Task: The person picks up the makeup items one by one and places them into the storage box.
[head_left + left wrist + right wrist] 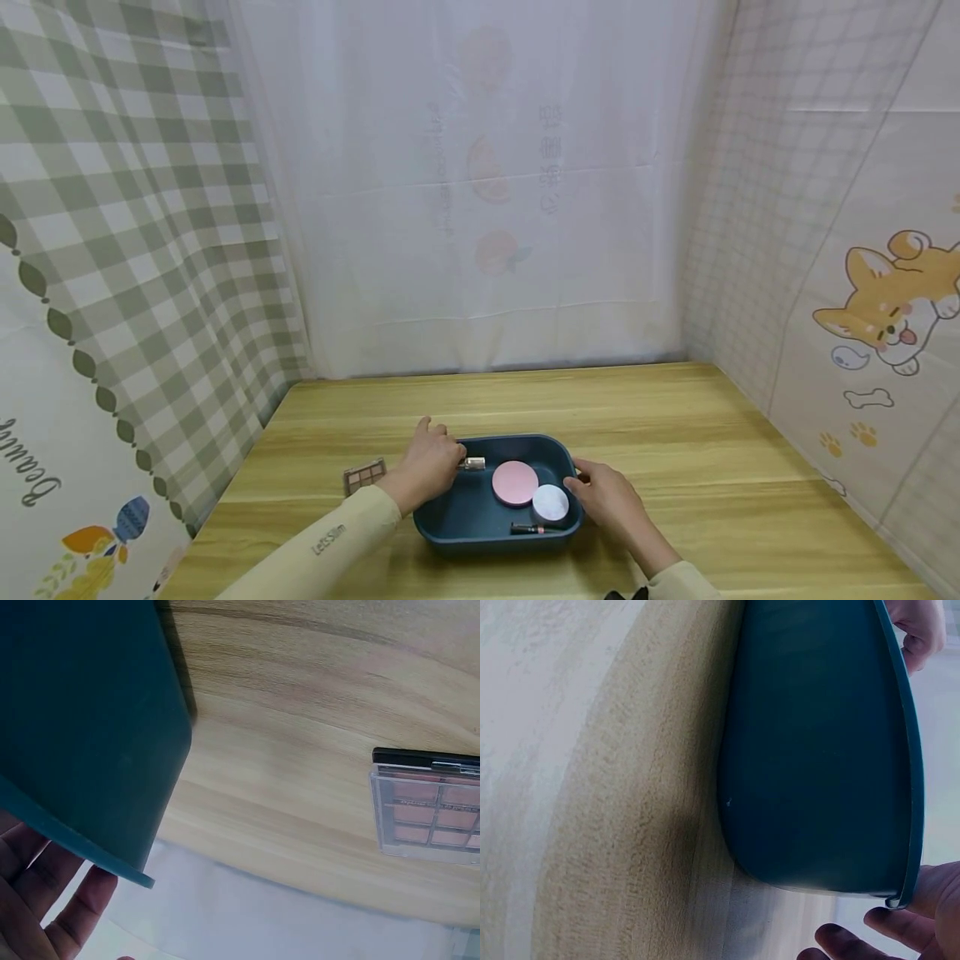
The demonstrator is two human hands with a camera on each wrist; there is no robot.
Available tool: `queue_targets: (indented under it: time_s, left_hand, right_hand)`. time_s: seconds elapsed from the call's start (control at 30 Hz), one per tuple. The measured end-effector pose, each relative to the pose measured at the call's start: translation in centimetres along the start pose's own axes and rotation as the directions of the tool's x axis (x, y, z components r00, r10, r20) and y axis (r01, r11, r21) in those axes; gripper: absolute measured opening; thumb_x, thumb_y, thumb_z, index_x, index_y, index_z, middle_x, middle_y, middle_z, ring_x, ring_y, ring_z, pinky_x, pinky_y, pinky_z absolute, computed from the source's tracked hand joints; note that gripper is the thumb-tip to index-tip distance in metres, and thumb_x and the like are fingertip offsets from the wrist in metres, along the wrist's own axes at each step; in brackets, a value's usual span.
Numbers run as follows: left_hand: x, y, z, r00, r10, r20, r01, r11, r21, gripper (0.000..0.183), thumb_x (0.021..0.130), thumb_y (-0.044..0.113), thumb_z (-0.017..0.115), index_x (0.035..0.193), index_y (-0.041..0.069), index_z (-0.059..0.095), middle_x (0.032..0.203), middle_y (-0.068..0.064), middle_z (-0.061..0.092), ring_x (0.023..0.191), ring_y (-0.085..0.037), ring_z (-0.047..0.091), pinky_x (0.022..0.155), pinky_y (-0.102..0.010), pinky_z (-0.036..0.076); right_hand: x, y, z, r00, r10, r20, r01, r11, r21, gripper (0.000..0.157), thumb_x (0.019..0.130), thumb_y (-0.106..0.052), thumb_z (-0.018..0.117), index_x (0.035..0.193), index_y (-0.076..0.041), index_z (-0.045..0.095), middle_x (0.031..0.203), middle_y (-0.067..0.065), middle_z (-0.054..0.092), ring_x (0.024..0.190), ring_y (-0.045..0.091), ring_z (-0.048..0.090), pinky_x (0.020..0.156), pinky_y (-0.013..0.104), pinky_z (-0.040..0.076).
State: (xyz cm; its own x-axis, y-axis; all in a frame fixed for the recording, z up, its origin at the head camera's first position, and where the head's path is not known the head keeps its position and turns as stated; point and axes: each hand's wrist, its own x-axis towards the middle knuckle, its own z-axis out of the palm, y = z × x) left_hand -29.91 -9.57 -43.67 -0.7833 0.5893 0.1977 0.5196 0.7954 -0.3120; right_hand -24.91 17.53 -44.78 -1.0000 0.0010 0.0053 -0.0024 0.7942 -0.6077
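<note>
A dark teal plastic basin [465,546] sits on the wooden table. My left hand [431,462] reaches over its left rim. A small tube with a shiny cap [475,463] sticks out from its fingertips, seemingly pinched; the tube's other end is hidden. In the left wrist view, several fingers [84,904] show loosely spread beyond the rim. At the right end, my right hand [609,497] holds the basin's rim, thumb over the edge and fingers outside. Inside lie a round pink compact [515,483], a white round jar [551,503] and a dark lipstick-like tube [531,528].
An eyeshadow palette [364,477] with a clear lid lies on the table left of the basin, partly behind the left forearm. Wooden tabletop [675,417] extends behind and to the right. A checked curtain [150,208] hangs at the left, a white cloth [480,208] at the back.
</note>
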Motion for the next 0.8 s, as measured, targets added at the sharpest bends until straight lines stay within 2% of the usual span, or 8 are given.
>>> queue_targets:
  time_s: [0.37,0.6,0.8]
  left_hand:
    - [0.16,0.67,0.78,1.0,0.031,-0.006,-0.03,0.998,0.05,0.005,0.077,0.026,0.069,0.073,0.024,0.069,0.071,0.005,0.065,0.077,-0.019,0.052,0.089,-0.053,0.033]
    - [0.24,0.85,0.74,0.999,0.041,-0.001,-0.041,0.994,0.105,0.011,0.077,0.018,0.068,0.067,0.023,0.068,0.067,0.004,0.064,0.069,-0.017,0.047,0.074,-0.043,0.036]
    - [0.14,1.01,0.39,0.999,0.044,0.027,-0.046,0.996,0.082,0.009,0.078,0.021,0.068,0.069,0.023,0.069,0.07,0.006,0.064,0.067,-0.016,0.048,0.066,-0.038,0.036]
  right_hand:
    - [-0.02,0.04,0.0,1.0,-0.008,-0.007,0.008,1.0,-0.005,0.043,0.086,-0.021,0.06,0.123,0.0,0.055,0.092,0.006,0.064,0.083,0.021,0.057,0.075,0.044,0.044]
    - [-0.04,0.02,0.0,1.0,-0.009,-0.003,0.009,1.0,-0.007,0.044,0.086,-0.02,0.061,0.124,0.001,0.054,0.093,0.007,0.064,0.085,0.023,0.058,0.076,0.046,0.044]
    - [-0.03,0.01,-0.04,1.0,-0.001,0.001,0.001,1.0,-0.004,0.044,0.086,-0.02,0.06,0.124,0.0,0.054,0.093,0.007,0.064,0.084,0.021,0.058,0.075,0.045,0.045]
